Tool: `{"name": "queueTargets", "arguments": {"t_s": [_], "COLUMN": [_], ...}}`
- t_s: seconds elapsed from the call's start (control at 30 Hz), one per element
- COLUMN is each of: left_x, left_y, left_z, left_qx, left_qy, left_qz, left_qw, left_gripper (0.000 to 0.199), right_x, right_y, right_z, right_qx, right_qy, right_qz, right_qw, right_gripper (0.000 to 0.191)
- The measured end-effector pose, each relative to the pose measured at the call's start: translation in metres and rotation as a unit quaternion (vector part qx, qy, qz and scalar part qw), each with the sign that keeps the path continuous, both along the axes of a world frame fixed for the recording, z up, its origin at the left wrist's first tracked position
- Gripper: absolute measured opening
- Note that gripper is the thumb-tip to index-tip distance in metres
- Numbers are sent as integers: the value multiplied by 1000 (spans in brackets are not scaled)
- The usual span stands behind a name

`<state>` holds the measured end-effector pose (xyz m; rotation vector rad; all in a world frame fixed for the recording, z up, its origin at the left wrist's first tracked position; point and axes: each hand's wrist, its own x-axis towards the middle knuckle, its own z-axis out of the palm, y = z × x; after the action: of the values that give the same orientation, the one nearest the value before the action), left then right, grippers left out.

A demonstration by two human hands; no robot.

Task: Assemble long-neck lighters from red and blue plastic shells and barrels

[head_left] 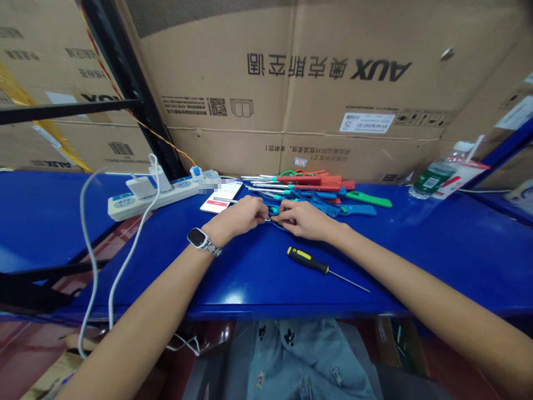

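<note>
My left hand (245, 215) and my right hand (306, 218) meet over the table, fingertips pinched together around a small part (267, 220) too small to name. Close behind the fingertips is a blue and teal piece (273, 210). A thin metal rod (223, 200) sticks out leftward from behind my left hand, across a phone (220, 196) with a lit screen. Just beyond my hands lies a pile of what look like long-nosed lighters (308, 180), with red, blue and green handles and metal stems. A black and yellow screwdriver (308, 259) lies nearer me, its shaft pointing right.
A white power strip (166, 195) with plugged-in chargers and cables stands left on the blue table (250, 278). To the right are a plastic bottle (433, 178) and a white and red carton with a straw (460, 179). Large cardboard boxes (216, 61) rise behind.
</note>
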<state>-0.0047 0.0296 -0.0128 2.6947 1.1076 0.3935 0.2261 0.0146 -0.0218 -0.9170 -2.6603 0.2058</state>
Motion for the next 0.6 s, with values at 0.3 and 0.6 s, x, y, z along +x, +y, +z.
{"name": "queueTargets", "arguments": {"t_s": [0.3, 0.6], "left_x": [-3, 4], "left_y": [5, -6], "left_z": [-5, 4], "left_qx": [-1, -17], "left_qy": [9, 3], "left_qz": [-6, -8], "left_qw": [1000, 1000], "left_gripper": [20, 10], "right_x": [2, 4], "right_y": [-6, -8], "right_z": [0, -6], "right_qx": [-16, -52], "right_qy": [5, 45], "right_qz": [-11, -26], "right_qw": [1000, 997], "right_gripper": [32, 41]}}
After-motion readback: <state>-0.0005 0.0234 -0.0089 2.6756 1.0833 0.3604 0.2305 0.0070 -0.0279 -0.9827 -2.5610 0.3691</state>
